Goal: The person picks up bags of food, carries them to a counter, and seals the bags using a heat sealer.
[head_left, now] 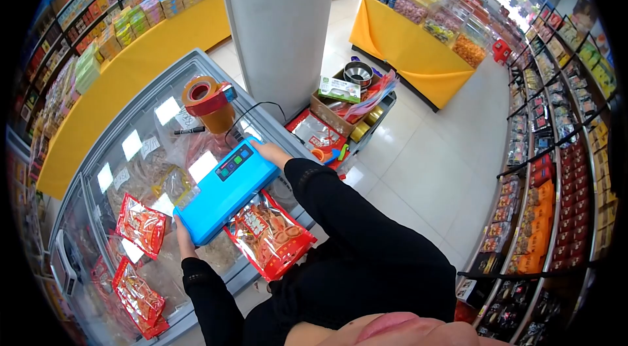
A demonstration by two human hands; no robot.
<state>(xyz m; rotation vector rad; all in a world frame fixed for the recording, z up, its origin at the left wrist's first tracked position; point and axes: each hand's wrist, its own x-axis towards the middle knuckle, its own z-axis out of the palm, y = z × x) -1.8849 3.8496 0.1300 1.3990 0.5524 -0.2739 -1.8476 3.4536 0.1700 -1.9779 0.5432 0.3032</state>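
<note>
A blue box-like device [229, 190] with a small button panel lies on the glass-topped freezer. At its upper right end my right hand [270, 153] grips the edge. My left hand [185, 236] holds the lower left end, fingers partly hidden by the device. A red snack bag [269, 235] sticks out from the device's near side, towards my body, and neither hand touches it. More red bags [141, 225] lie on the glass to the left. Beyond the device are tape rolls [208, 102] and a black marker [190, 130].
The freezer [85, 205] has a raised grey rim. A pillar [278, 25] stands behind it. To its right is a carton [333, 113] of supplies on a low surface. Stocked shelves [556, 169] line the right side, and a yellow-draped display [405, 45] stands farther back.
</note>
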